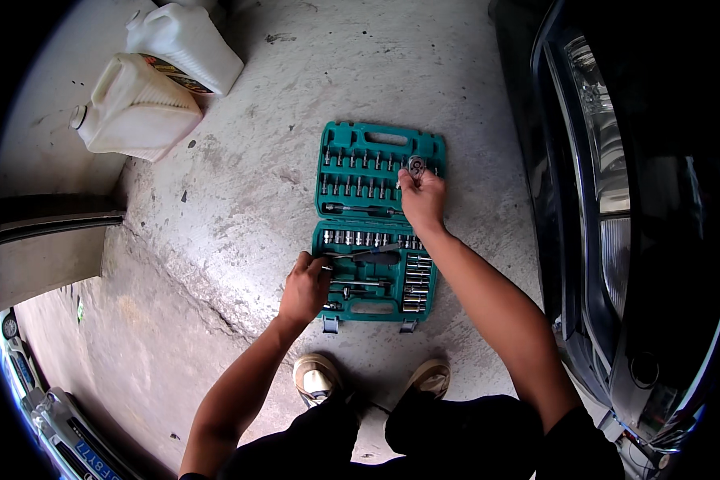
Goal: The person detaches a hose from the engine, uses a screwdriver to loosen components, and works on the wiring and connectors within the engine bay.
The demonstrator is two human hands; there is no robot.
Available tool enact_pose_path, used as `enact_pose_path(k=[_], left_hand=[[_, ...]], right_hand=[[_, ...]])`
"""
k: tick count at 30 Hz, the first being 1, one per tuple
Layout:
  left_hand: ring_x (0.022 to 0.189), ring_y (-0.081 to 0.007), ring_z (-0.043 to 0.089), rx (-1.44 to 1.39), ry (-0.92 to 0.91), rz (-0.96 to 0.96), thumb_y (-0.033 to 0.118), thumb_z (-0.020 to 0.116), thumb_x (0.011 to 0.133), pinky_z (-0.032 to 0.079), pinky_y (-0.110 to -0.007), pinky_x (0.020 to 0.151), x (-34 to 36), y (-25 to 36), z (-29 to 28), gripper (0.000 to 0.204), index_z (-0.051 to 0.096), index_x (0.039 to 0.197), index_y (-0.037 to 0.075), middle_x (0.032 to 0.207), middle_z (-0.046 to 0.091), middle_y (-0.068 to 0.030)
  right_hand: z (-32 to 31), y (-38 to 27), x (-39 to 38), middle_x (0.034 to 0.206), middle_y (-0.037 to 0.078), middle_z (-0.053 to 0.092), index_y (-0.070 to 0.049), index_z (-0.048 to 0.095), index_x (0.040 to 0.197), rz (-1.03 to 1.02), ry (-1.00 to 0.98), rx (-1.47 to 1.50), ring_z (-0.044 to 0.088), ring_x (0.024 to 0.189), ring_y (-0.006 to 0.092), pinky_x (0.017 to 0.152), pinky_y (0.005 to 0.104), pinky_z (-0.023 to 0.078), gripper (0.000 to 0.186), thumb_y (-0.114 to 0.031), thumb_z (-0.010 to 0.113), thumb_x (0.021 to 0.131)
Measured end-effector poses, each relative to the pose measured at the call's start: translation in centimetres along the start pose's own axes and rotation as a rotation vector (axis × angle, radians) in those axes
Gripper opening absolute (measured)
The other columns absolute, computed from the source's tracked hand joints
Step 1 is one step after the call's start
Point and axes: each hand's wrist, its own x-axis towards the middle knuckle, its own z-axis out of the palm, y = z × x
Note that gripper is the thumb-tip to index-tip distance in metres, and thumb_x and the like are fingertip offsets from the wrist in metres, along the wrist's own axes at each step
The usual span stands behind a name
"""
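Note:
An open teal socket set case lies on the concrete, both halves holding several metal sockets, bits and bars. My right hand grips a chrome ratchet, its head sticking up from my fingers over the upper half. My left hand is closed at the left side of the lower half, with a small metal piece at its fingertips that I cannot make out. Beside it a long driver-like tool lies across the tray, near a metal extension bar.
A dark car's front end stands close on the right. Two white plastic jugs sit at the upper left beside a wall. Car parts with a plate show at the lower left. My shoes are below the case.

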Motion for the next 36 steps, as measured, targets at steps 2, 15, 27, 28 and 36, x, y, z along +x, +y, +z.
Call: enact_pose_path(k=[2, 15, 27, 28, 36], left_hand=[[0.072, -0.0322, 0.063, -0.055, -0.015, -0.008, 0.003, 0.058, 0.085, 0.052, -0.038, 0.064, 0.2, -0.6, -2.1, 0.019, 0.060, 0.104, 0.001, 0.090, 0.058, -0.0166], [0.089, -0.0144, 0.063, -1.280, -0.548, -0.435, 0.000, 0.061, 0.089, 0.052, -0.030, 0.082, -5.0, 35.7, -26.7, 0.024, 0.059, 0.112, -0.004, 0.097, 0.067, -0.0101], [0.081, -0.0129, 0.058, -1.470, -0.754, -0.788, 0.011, 0.060, 0.092, 0.045, -0.027, 0.073, -8.9, 66.5, -34.3, 0.008, 0.060, 0.096, 0.004, 0.087, 0.062, -0.0033], [0.087, -0.0128, 0.059, -1.333, -0.837, -0.687, 0.015, 0.061, 0.091, 0.047, -0.026, 0.077, -8.9, 67.0, -32.8, 0.017, 0.060, 0.103, 0.003, 0.092, 0.064, -0.0059], [0.083, -0.0137, 0.061, -1.347, -0.929, -0.729, 0.005, 0.064, 0.086, 0.047, -0.026, 0.077, -3.5, 76.6, -24.0, 0.016, 0.061, 0.100, -0.002, 0.092, 0.065, -0.0072]], right_hand=[[-0.6, -4.6, -0.7, 0.059, -0.003, 0.053, -0.003, 0.061, 0.079, -0.008, -0.071, 0.058, 0.045, 0.044, 0.0038, 0.039, 0.0236, 0.035, 0.016, -0.014, 0.062, 0.090], [-21.8, -43.6, -20.7, 0.064, 0.003, 0.057, 0.000, 0.058, 0.088, 0.057, -0.304, 0.148, 0.055, 0.053, 0.0099, 0.047, 0.0268, 0.041, 0.021, -0.020, 0.062, 0.091], [-46.8, -63.1, -28.1, 0.067, 0.012, 0.060, -0.002, 0.060, 0.090, -0.002, -0.301, -0.188, 0.062, 0.059, 0.0301, 0.052, 0.0371, 0.048, 0.015, -0.016, 0.064, 0.085], [-48.4, -62.7, -28.0, 0.067, 0.012, 0.060, -0.003, 0.061, 0.092, -0.023, -0.300, -0.189, 0.062, 0.058, 0.0293, 0.052, 0.0369, 0.048, 0.017, -0.017, 0.065, 0.084], [-61.1, -59.8, -21.1, 0.070, 0.009, 0.062, -0.006, 0.064, 0.096, 0.016, -0.349, -0.239, 0.063, 0.060, 0.0265, 0.054, 0.0338, 0.051, 0.020, -0.019, 0.068, 0.082]])
